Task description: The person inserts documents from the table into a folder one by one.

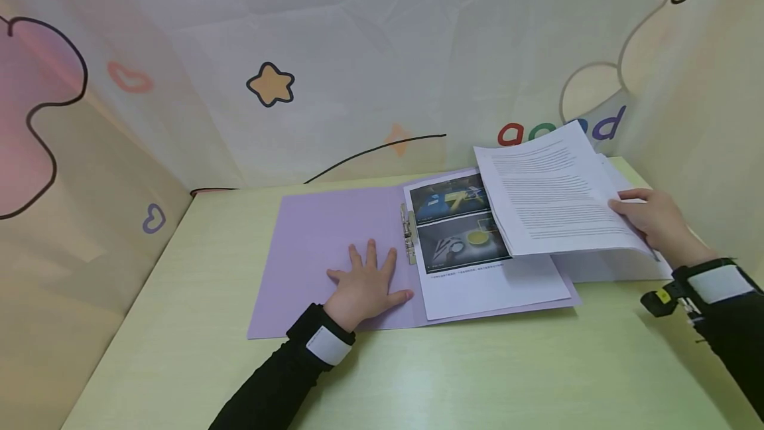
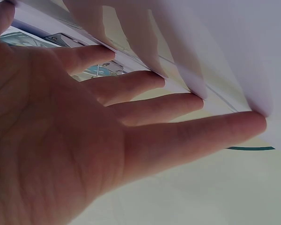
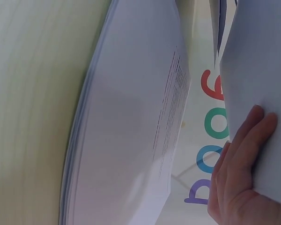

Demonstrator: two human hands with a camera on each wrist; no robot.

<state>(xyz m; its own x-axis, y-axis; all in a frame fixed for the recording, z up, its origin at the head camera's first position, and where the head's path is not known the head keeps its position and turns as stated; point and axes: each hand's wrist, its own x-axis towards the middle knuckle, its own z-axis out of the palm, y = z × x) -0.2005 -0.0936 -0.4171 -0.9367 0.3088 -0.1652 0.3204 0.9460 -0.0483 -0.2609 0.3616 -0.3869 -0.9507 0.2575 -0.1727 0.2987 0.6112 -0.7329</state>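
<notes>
head view: purple folder (image 1: 322,234) lies open on the table (image 1: 179,324), metal clip (image 1: 408,234) near its fold. left hand (image 1: 361,289) spread wide on the folder's left half, gripping nothing. right hand (image 1: 656,221) pinches the right edge of the text sheets (image 1: 555,191), raised and partly covering a picture page (image 1: 477,290). paper stack (image 1: 615,267) lies at the folder's right.

The coloured word "good" (image 3: 211,135), in red, green, blue and purple letters, stood on the pale, creased backdrop (image 1: 370,65). Printed lines on the loose white paper sheet (image 1: 549,198) and a caption on the white picture page (image 1: 501,296) were too small to read.
</notes>
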